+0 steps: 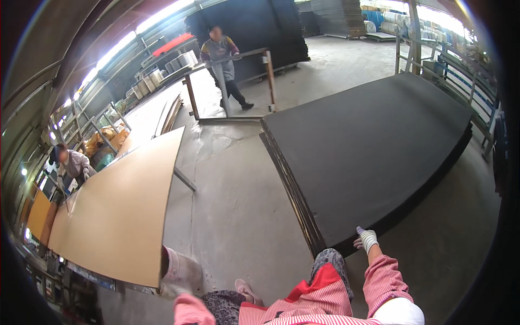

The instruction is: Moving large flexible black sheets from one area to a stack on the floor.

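My right hand [367, 240], in a white and purple glove, is at the near edge of a stack of large black sheets [368, 157]. Its thumb lies over the top face and its fingers curl at the edge, so it appears closed on the top sheet. Low on the left, my left hand [172, 291] is smeared by motion, and its fingers cannot be made out. It is close to the near corner of a large tan board [122, 211] and to a pale, dirty bucket [183, 270].
A co-worker [76, 164] leans over the tan board's far left side. Another person [219, 57] stands by a metal frame [270, 81] beyond. A tall black stack [254, 32] rises behind. Metal railings [455, 70] stand right of the black sheets. Concrete floor [227, 200] separates board and stack.
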The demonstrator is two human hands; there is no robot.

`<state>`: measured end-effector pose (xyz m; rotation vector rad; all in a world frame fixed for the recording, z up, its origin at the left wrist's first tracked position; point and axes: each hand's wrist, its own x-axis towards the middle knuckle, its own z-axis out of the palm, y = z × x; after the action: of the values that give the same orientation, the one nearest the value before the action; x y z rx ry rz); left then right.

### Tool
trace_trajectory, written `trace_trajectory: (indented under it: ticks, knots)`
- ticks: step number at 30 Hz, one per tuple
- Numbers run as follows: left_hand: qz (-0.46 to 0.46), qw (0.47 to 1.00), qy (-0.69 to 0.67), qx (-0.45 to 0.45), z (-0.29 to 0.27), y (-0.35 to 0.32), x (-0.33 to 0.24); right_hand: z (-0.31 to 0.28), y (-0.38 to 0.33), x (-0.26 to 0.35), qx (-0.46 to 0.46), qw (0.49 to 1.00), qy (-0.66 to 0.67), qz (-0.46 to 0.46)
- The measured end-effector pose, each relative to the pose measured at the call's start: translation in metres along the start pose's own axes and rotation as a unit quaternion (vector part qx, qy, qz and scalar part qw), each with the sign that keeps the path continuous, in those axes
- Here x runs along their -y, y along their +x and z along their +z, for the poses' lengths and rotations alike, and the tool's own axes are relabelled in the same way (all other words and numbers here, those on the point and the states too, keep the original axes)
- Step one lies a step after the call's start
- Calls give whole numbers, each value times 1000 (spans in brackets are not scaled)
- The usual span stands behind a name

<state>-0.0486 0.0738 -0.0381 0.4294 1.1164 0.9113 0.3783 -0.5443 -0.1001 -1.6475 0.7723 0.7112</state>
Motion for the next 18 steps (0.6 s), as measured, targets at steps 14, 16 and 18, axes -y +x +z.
trace_trajectory:
  ticks: [14, 16, 18]
  knots:
    - [161, 977, 73, 121, -9, -16, -111, 76, -167, 25, 174, 959, 134, -179]
    - [143, 973, 62, 170, -21, 7, -62, 103, -183, 24, 217, 951, 123, -184]
    - [177, 953, 227, 93, 3, -53, -8, 132, -214, 19, 306, 909, 193, -207]
